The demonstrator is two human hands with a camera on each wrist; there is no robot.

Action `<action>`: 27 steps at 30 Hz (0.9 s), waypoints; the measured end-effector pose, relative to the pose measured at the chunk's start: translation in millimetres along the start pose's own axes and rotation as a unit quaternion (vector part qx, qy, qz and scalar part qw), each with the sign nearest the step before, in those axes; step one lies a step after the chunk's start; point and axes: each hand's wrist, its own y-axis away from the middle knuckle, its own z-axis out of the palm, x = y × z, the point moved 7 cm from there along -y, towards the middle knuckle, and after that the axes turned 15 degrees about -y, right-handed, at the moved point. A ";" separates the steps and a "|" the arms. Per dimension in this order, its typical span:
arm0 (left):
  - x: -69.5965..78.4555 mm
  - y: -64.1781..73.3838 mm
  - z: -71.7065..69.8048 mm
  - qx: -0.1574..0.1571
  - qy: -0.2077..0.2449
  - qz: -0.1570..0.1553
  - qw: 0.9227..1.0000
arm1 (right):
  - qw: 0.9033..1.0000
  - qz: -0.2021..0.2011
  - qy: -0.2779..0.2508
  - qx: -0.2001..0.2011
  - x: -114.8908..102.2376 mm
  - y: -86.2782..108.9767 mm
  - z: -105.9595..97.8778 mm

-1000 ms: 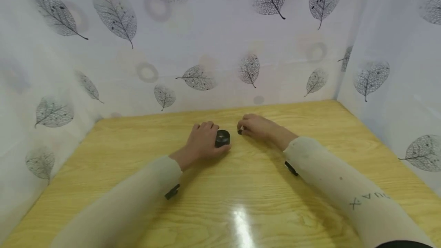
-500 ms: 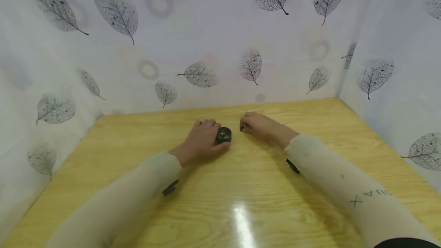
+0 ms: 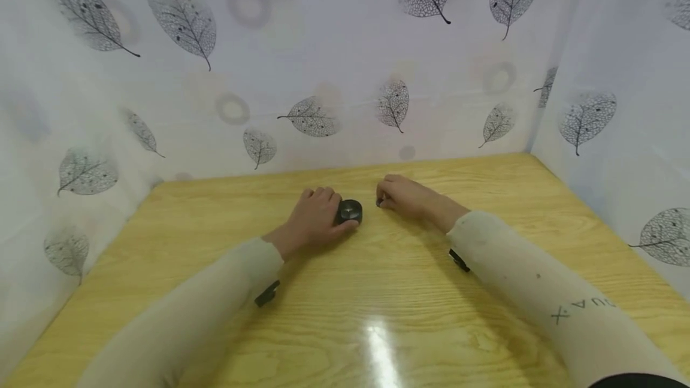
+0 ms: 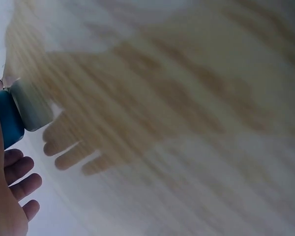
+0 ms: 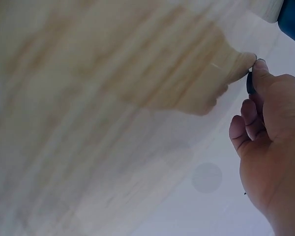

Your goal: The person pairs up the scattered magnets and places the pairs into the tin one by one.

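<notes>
My left hand (image 3: 315,217) holds a short, dark, round object with a hollowed top (image 3: 350,211), the thumb along its near side. It stands on the wooden table near the back. In the left wrist view its side (image 4: 9,118) looks blue, with a reflection on the glossy tabletop beside it. To its right, a small gap away, my right hand (image 3: 401,193) pinches a small dark piece (image 3: 380,202) between thumb and finger. This piece (image 5: 250,83) shows as a thin dark edge in the right wrist view, low over the table; fingers hide most of it.
The glossy wood-grain table (image 3: 345,304) spreads around both hands. A white leaf-print curtain (image 3: 339,64) closes off the back and both sides. Dark wrist devices (image 3: 268,294) sit under the sleeves.
The head view has shifted slightly. My left thumb now covers more of the round object's near side. The right hand keeps its pinch on the small dark piece, barely moving.
</notes>
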 end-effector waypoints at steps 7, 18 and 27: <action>1.3 -2.1 1.7 0.004 -0.011 0.003 1.000 | 1.000 0.015 -0.001 0.009 1.6 -2.1 -1.7; 2.0 -2.7 2.5 -0.003 -0.006 0.004 1.000 | 1.000 0.002 0.021 0.015 1.6 -4.9 -2.3; 0.7 -4.4 2.1 -0.005 -0.011 0.000 1.000 | 0.999 -0.014 0.033 0.027 -1.2 -5.4 -5.3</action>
